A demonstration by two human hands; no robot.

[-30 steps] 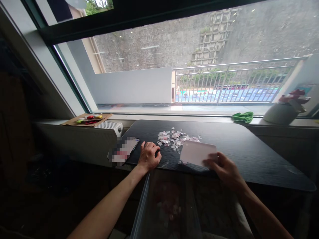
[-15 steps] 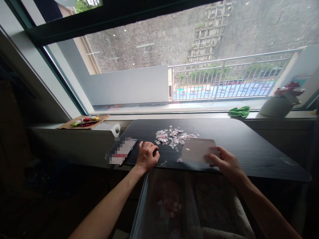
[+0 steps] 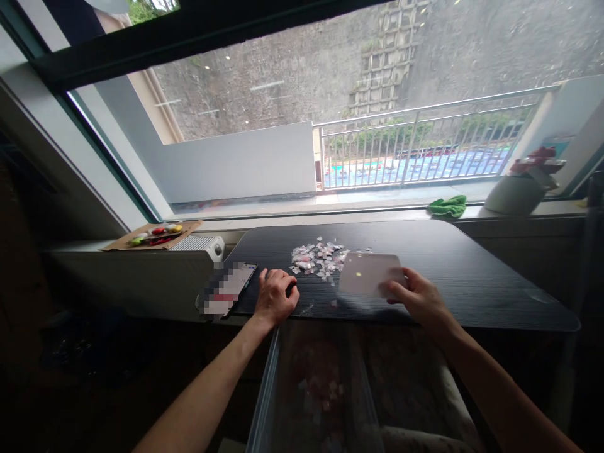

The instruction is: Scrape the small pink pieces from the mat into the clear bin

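Note:
My right hand (image 3: 418, 296) grips a flat, pale plastic scraper (image 3: 365, 275) with rounded corners, thumb on the near side. The scraper is slightly blurred and covers the right end of a loose heap of small, shiny pinkish-white flakes (image 3: 314, 257) on the dark table (image 3: 448, 264). Near the table's front edge, left of the heap, rests my left hand (image 3: 276, 296), its fingers curled in; nothing shows in them. One small flake (image 3: 334, 303) lies apart, near the front edge. Below that edge, a clear plastic bin (image 3: 271, 384) contains more flakes, dimly lit.
A phone (image 3: 245, 277) lies beside my left hand. On the ledge at left, small colourful items (image 3: 160, 233) sit on brown cardboard. A green cloth (image 3: 447, 206) and a whitish pot (image 3: 514, 194) stand along the window sill. Patterned cloth (image 3: 438, 390) shows below the table.
The scraper and my right hand have shifted slightly left and away from me over the table. My left hand stays in place. The view has turned a little.

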